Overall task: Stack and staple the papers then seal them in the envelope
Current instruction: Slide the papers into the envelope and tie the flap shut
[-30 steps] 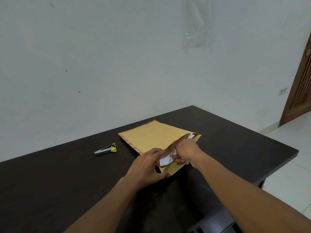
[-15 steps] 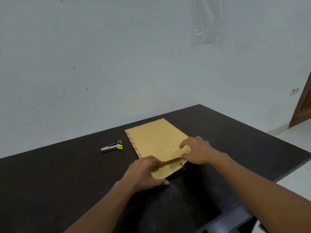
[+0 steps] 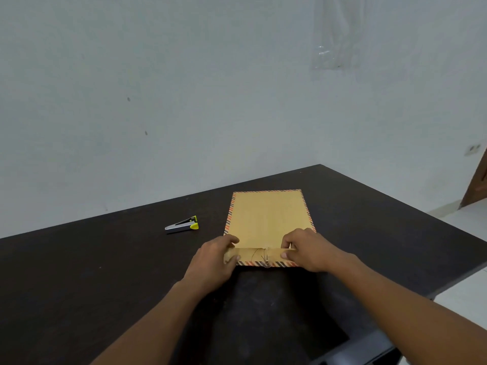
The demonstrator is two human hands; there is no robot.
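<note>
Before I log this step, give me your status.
Left hand and right hand pinch flap ends. Envelope flat, flap folded down, string loose. Stapler aside, nothing blocking.

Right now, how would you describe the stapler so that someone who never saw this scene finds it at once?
Start at the dark table against the pale wall. Left of the brown envelope, apart from it, lies the stapler. It is the only small metal thing there: silver with a yellow-green end.
</note>
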